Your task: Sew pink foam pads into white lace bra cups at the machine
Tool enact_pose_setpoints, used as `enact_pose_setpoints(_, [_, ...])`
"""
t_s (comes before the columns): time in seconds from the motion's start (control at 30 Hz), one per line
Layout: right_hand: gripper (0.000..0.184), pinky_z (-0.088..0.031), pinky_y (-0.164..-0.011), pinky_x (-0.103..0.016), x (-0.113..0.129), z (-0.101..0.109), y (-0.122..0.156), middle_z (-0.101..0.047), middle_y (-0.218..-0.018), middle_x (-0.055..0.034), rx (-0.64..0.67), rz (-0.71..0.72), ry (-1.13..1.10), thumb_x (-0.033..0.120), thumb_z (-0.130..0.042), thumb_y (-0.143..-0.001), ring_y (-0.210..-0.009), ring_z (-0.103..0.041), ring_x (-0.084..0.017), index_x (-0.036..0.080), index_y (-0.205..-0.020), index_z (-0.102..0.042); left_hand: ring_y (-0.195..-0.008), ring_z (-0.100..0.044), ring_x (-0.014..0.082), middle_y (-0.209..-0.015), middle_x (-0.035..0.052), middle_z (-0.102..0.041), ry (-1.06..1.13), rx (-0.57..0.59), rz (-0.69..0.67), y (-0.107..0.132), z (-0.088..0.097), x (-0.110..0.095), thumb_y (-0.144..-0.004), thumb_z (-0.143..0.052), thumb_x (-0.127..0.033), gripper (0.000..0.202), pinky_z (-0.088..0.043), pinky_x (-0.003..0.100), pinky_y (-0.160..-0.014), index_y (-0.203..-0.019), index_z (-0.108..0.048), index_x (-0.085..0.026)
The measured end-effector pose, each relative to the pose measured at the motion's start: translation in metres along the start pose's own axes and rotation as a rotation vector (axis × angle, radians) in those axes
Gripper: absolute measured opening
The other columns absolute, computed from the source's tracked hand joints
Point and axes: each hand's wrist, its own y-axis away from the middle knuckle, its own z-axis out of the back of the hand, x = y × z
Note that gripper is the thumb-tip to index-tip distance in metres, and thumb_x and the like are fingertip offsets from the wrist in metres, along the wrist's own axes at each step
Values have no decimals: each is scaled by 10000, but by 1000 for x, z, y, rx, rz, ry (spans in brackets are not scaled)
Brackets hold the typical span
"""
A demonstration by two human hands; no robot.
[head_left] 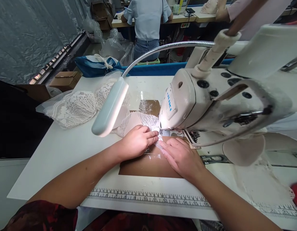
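A strip of white lace [148, 119] lies under the lit needle area of the white sewing machine [178, 99]. My left hand [137, 141] has its fingers bent together, pressing the lace just left of the needle. On the near side, my right hand [181, 155] pinches the lace edge with its fingertips, close to the left fingers. Part of the lace is hidden beneath both hands. Under them is a brown sheet [148, 168] with a shiny clear covering.
A flexible lamp [110, 107] arches over the table's left side. Lace cups [73, 107] are piled at the left. A cream padded cup [243, 149] lies at the right. A printed ruler [148, 199] runs along the front edge. A person [148, 22] sits beyond the table.
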Motion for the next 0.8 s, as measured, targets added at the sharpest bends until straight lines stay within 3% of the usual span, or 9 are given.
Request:
enact_pose_setpoints(0.17, [318, -405, -724, -303, 1, -1, -5, -606, -806, -61, 67, -34, 14, 251, -436, -933, -767, -526, -194, 162, -1188, -605, -928, -503, 204, -1264, 79, -587, 2, -30, 46, -4, 0, 6, -887, -451, -160, 362, -418, 342, -807, -1225, -580, -142])
enact_pose_setpoints(0.47, [323, -423, -726, -323, 1, -7, -3, -643, -931, -87, 28, -27, 49, 253, -461, -921, -803, -545, -216, 144, -1184, -614, -926, -518, 208, -1235, 109, -598, 70, -139, 149, -2, -4, 11, -860, -443, -148, 351, -446, 369, -818, -1169, -608, -145])
enact_pose_setpoints(0.63, [312, -405, -663, -299, 3, -7, -5, -650, -870, -62, 16, -61, 42, 271, -473, -921, -779, -561, -211, 150, -1161, -630, -1018, -517, 229, -1267, 114, -570, 83, -208, 180, 1, -2, 12, -895, -443, -269, 362, -434, 394, -915, -1197, -588, -130])
enact_pose_setpoints(0.8, [307, -395, -619, -289, 5, -6, -6, -652, -871, -55, 50, -83, 41, 278, -474, -925, -755, -577, -200, 170, -1164, -632, -1055, -524, 241, -1235, 128, -585, 88, -268, 245, 3, -5, 11, -889, -476, -338, 367, -435, 408, -925, -1169, -606, -138])
